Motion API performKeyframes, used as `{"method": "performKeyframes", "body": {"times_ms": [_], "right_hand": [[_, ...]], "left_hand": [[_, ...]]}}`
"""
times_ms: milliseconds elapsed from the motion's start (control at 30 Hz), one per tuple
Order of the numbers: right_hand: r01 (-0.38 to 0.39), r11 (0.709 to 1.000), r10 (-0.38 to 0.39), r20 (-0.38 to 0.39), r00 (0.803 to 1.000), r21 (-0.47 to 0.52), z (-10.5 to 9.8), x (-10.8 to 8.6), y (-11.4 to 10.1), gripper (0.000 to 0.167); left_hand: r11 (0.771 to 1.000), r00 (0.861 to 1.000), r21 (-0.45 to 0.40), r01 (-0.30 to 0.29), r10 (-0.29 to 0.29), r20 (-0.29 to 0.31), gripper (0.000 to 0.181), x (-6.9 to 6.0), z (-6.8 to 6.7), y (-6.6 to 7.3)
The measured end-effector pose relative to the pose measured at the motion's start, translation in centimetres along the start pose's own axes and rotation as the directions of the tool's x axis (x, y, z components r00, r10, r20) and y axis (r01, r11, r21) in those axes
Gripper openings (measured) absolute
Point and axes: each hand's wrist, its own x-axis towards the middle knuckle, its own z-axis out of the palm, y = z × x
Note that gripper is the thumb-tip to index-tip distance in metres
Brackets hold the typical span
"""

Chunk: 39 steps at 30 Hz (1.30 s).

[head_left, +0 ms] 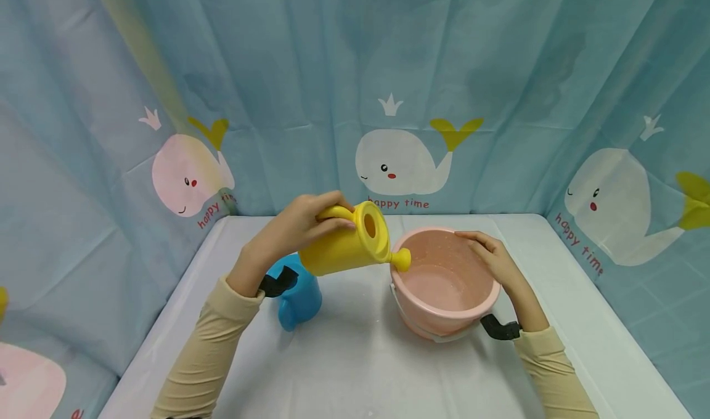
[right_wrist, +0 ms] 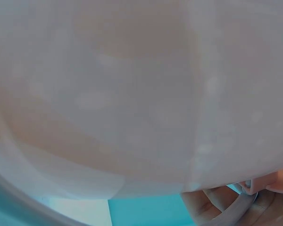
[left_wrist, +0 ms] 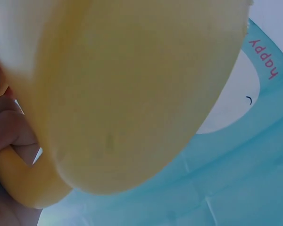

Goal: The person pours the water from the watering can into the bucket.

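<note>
My left hand point(head_left: 316, 219) grips the handle of a yellow watering can point(head_left: 338, 249), held tilted above the table. Its rose point(head_left: 401, 259) points right, over the left rim of a pink bucket point(head_left: 421, 323). Close up, the can's yellow body point(left_wrist: 132, 94) fills much of the left wrist view, with curled fingers point(left_wrist: 14, 127) around the handle. On the bucket's right side, my right hand point(head_left: 493, 259) holds the rim. The right wrist view is mostly the bucket's blurred wall point(right_wrist: 146, 103), with part of the hand point(right_wrist: 264, 207) beside the bail joint. No stream of water is visible.
A blue cup-like vessel with a handle point(head_left: 302, 299) stands on the white table point(head_left: 355, 370), partly hidden behind my left wrist. Light blue curtains point(head_left: 288, 98) printed with whales enclose the table's back and sides.
</note>
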Motion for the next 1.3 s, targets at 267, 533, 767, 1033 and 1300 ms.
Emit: {"method": "performKeyframes", "body": {"times_ms": [267, 533, 767, 1033, 1300], "right_hand": [[-0.006, 1.0, 0.006, 0.002, 1.0, -0.006, 0.0, 0.0, -0.1, 0.034], [0.004, 1.0, -0.004, 0.004, 1.0, 0.002, -0.1, 0.0, 0.1, 0.034], [0.017, 0.999, -0.017, 0.006, 1.0, 0.032, -0.1, 0.0, -0.2, 0.033], [0.007, 1.0, -0.008, 0.008, 1.0, 0.029, -0.1, 0.0, -0.2, 0.034], [0.009, 0.999, -0.01, 0.011, 1.0, 0.037, -0.1, -0.1, -0.1, 0.034]], "left_hand": [[0.999, 0.999, -0.017, 0.037, -0.038, -0.025, 0.013, -0.8, 0.0, -0.9], [0.996, 0.996, -0.041, 0.077, -0.078, -0.034, 0.011, -2.0, -0.1, -1.8], [0.994, 0.99, -0.046, 0.101, -0.105, -0.092, 0.01, -3.5, 0.1, -3.1], [0.984, 0.962, 0.029, 0.176, -0.166, -0.218, 0.014, -5.4, 0.3, -4.8], [0.965, 0.886, 0.03, 0.259, -0.225, -0.406, 0.013, -7.9, 0.1, -7.1]]}}
